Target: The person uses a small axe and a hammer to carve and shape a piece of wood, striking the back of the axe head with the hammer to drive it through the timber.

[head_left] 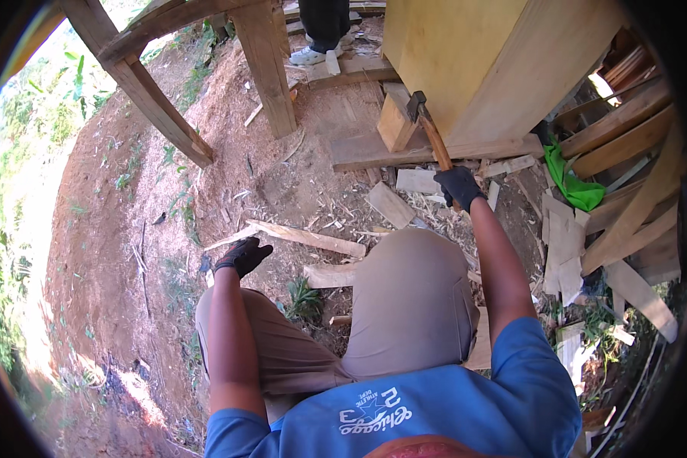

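My right hand point(459, 188), in a dark glove, is wrapped round the wooden handle of a hammer point(437, 143). The dark metal head is at the upper corner of a short wooden block point(395, 128), which stands on a flat plank point(357, 152) against a large pale timber panel point(440, 53). Whether the head touches the block, I cannot tell. Also gloved, my left hand point(243, 257) hovers by my left knee with its thumb apart from the fingers and nothing visible in it. Closest to it is a long split wood strip point(309, 239).
A wooden frame post point(265, 72) stands at the upper left. Beyond it are a person's legs and shoes point(313, 55). Stacked boards point(626, 160) and a green cloth point(572, 179) lie at the right. Offcuts and chips litter the dirt, which slopes down to the left.
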Tool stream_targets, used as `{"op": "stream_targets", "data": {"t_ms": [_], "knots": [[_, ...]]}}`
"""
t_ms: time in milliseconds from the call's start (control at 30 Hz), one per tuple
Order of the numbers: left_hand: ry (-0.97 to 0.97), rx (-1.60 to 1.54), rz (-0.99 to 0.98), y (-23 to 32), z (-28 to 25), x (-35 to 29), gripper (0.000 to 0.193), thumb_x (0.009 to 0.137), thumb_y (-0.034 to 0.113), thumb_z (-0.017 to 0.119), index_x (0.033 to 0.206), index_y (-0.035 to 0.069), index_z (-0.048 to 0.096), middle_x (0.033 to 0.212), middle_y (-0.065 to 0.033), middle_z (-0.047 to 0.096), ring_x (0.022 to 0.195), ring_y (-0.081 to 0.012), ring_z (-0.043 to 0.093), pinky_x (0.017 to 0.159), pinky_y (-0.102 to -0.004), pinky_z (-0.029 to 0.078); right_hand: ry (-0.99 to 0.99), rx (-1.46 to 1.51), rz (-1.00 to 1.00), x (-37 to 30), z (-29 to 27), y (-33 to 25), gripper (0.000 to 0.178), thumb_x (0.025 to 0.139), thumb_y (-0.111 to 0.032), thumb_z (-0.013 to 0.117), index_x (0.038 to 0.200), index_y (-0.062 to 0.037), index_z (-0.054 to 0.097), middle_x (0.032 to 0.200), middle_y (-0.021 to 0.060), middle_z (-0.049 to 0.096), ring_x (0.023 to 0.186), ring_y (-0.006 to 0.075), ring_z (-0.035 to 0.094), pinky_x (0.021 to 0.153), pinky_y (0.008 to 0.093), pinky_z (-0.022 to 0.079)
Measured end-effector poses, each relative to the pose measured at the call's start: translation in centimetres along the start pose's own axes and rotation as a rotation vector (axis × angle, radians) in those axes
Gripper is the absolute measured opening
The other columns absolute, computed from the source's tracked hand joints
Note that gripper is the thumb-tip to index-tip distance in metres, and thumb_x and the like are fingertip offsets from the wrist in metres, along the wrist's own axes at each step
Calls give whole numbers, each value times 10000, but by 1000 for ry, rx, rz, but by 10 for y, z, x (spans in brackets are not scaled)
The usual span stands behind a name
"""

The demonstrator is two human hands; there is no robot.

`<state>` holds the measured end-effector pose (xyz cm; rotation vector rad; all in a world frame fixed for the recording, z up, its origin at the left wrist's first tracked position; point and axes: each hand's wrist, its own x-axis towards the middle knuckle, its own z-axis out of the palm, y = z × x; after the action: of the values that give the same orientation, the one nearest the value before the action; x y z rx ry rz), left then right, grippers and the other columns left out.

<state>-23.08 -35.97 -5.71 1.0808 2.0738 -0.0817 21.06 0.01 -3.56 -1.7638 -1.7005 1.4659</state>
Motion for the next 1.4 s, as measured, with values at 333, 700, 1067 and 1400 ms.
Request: {"op": "stream_targets", "data": {"t_ms": [333,700,1067,1400], "knots": [[82,152,65,-17,14,11,621,1020,620,509,1099,40,715,1099,-163,749,1073,-330,705,951,-486,522,-426,549,235,-5,24,-27,314,926,-257,731,720,-138,526,598,13,485,483,193,480,508,400,471],[36,137,60,-17,12,9,595,1016,614,509,1080,59,716,1023,-111,763,934,-254,722,859,-439,563,99,236,-49,-71,65,3,244,889,-240,747,813,-30,649,588,46,606,459,172,585,474,367,483],[36,61,-32,-45,25,25,472,1008,507,609,1084,52,707,933,-75,738,797,-178,687,695,-366,569,64,61,-101,-16,57,2,339,884,-283,766,689,-44,625,548,46,586,431,178,556,453,383,458],[70,168,13,-26,15,14,590,1021,583,545,966,32,747,900,-139,759,824,-277,729,785,-455,560,293,246,-414,-55,14,-77,318,889,-314,796,818,-27,680,582,22,611,495,118,595,491,326,472]]}}
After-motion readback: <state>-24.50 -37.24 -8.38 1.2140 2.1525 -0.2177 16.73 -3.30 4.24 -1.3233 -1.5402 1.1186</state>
